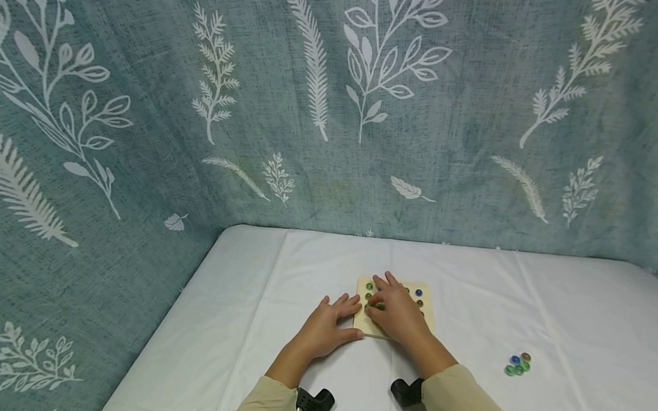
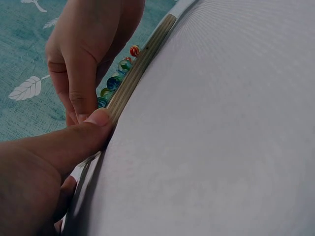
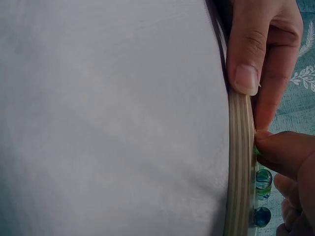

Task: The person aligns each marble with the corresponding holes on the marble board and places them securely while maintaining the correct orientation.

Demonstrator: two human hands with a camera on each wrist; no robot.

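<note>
A pale wooden board [image 1: 375, 329] with several glass marbles set in rows on top lies on the white table. Along its left edge and near corner rests my left hand [image 1: 328, 328], the fingers spread and fairly straight, the thumb [image 2: 98, 118] against the near edge. My right hand [image 1: 403, 312] is over the board's left part, its thumb and forefinger [image 3: 275, 142] pinched together low at the surface. Between those fingertips a bit of a green marble [image 3: 257, 150] shows; the rest is hidden. Other marbles [image 3: 263, 216] sit on the board beside the right hand.
To the right of the board, a small cluster of loose marbles [image 1: 515, 360], green, blue and brown, lies on the white tablecloth [image 1: 471, 289]. A green-blue curtain [image 1: 331, 168] with white leaf prints hangs behind and left of the table. Black wrist devices [image 1: 317, 403] are worn at both sleeves.
</note>
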